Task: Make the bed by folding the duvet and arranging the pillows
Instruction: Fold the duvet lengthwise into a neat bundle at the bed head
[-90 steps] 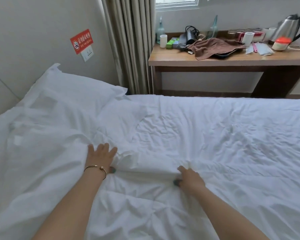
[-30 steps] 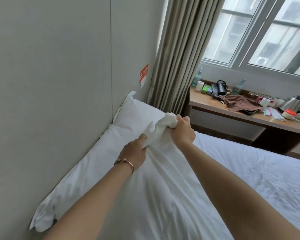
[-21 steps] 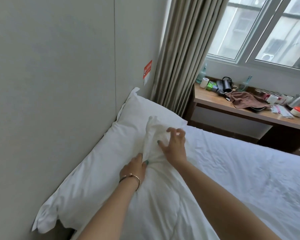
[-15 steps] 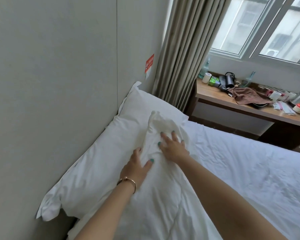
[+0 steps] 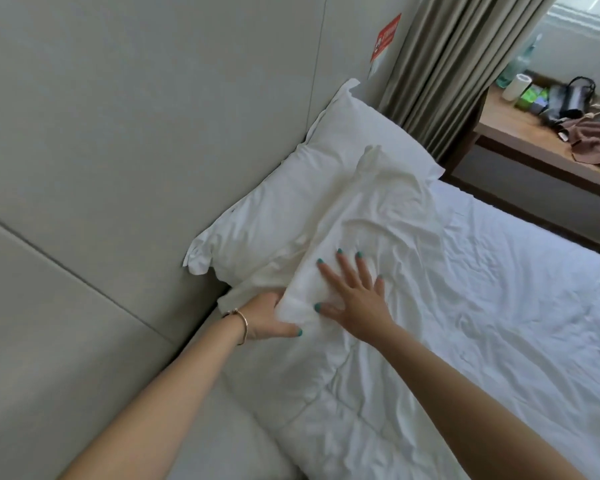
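Note:
A white duvet (image 5: 482, 323) covers the bed, its top edge folded up against a white pillow (image 5: 312, 188) that leans on the grey padded headboard (image 5: 118, 168). My left hand (image 5: 267, 320), with a gold bracelet, sits at the duvet's folded corner, fingers tucked under the fabric and thumb on top. My right hand (image 5: 354, 292) lies flat and spread on the fold just to the right, holding nothing.
A wooden desk (image 5: 541, 147) stands past the bed at the upper right, cluttered with a brown cloth (image 5: 596, 136), a bottle and small items. A beige curtain (image 5: 451, 64) hangs beside it. A red sign (image 5: 386, 36) is on the wall.
Both hands carried the duvet edge up to the pillow, laid it down, then slid back along the fold toward its near corner. The right hand has let go and flattened.

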`<act>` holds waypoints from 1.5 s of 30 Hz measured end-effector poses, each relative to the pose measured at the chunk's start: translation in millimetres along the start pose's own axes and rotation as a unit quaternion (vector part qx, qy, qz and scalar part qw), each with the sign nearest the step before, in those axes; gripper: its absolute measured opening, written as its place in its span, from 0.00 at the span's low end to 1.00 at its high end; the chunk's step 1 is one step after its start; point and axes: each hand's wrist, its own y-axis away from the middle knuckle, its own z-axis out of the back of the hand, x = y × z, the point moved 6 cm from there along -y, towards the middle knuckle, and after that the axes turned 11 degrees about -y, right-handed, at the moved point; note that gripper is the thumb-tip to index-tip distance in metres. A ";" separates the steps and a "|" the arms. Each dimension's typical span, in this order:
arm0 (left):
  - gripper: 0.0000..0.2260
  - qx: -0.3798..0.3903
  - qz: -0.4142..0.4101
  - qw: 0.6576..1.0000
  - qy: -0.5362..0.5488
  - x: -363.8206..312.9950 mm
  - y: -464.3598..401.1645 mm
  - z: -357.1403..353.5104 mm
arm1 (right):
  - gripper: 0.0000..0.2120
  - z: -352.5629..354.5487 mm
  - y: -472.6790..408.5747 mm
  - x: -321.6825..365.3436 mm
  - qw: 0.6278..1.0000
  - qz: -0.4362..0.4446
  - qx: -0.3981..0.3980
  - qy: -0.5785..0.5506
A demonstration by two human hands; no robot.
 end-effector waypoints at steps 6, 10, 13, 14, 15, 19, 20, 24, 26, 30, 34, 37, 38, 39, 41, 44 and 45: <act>0.27 -0.002 0.036 0.996 -0.081 28.7 22.8 -1.7 | 0.38 -2.5 -17.6 -2.5 0.999 -0.016 0.043 0.025; 0.12 -0.081 0.157 0.960 -0.217 62.6 47.5 16.5 | 0.38 -4.0 -13.5 3.2 0.999 -0.021 0.025 0.032; 0.12 -0.206 0.243 0.900 -0.297 77.0 65.4 25.9 | 0.40 -2.7 -8.5 -0.8 0.998 -0.055 -0.008 0.018; 0.10 -0.234 0.243 0.891 -0.304 74.0 64.8 23.8 | 0.41 -1.8 -7.4 -4.7 0.998 -0.067 -0.012 0.011; 0.09 -0.259 0.230 0.890 -0.297 66.1 60.7 20.2 | 0.42 -0.6 -6.4 -8.5 0.998 -0.069 -0.013 0.004; 0.24 -0.350 0.039 0.908 -0.226 -10.1 24.7 4.7 | 0.41 7.5 4.2 -24.3 0.999 -0.026 -0.013 -0.025; 0.26 -0.342 -0.016 0.904 -0.256 -34.5 14.2 -3.4 | 0.41 9.8 9.4 -30.0 0.999 -0.024 -0.016 -0.027; 0.29 -0.226 -0.162 0.877 -0.391 -105.8 -25.6 -60.9 | 0.39 6.1 42.0 -72.5 0.994 -0.077 0.024 -0.068; 0.29 -0.146 -0.183 0.868 -0.438 -124.2 -49.3 -97.4 | 0.38 -0.3 66.8 -104.4 0.986 -0.127 0.050 -0.100; 0.30 -0.051 -0.179 0.833 -0.520 -153.4 -85.7 -163.6 | 0.36 -6.5 141.4 -181.7 0.958 -0.239 0.039 -0.155; 0.30 0.036 -0.172 0.823 -0.540 -188.5 -99.9 -236.1 | 0.34 -15.7 240.0 -269.6 0.911 -0.360 0.039 -0.195; 0.30 0.070 -0.195 0.818 -0.537 -230.3 -98.8 -297.1 | 0.34 -25.9 309.0 -337.4 0.871 -0.440 0.046 -0.212; 0.30 0.072 -0.196 0.816 -0.539 -246.5 -98.4 -317.5 | 0.34 -28.1 329.5 -359.9 0.860 -0.460 0.048 -0.216; 0.30 0.071 -0.195 0.815 -0.540 -263.4 -98.3 -338.9 | 0.34 -29.7 348.7 -382.6 0.850 -0.475 0.050 -0.220; 0.30 0.064 -0.188 0.821 -0.536 -296.2 -99.9 -383.0 | 0.33 -29.5 384.0 -425.9 0.836 -0.494 0.050 -0.233; 0.28 0.039 -0.177 0.850 -0.494 -344.0 -108.2 -446.8 | 0.34 -22.4 427.6 -491.1 0.830 -0.496 0.029 -0.254; 0.28 0.029 -0.175 0.858 -0.482 -358.3 -112.3 -467.3 | 0.34 -18.4 439.5 -511.8 0.832 -0.490 0.018 -0.260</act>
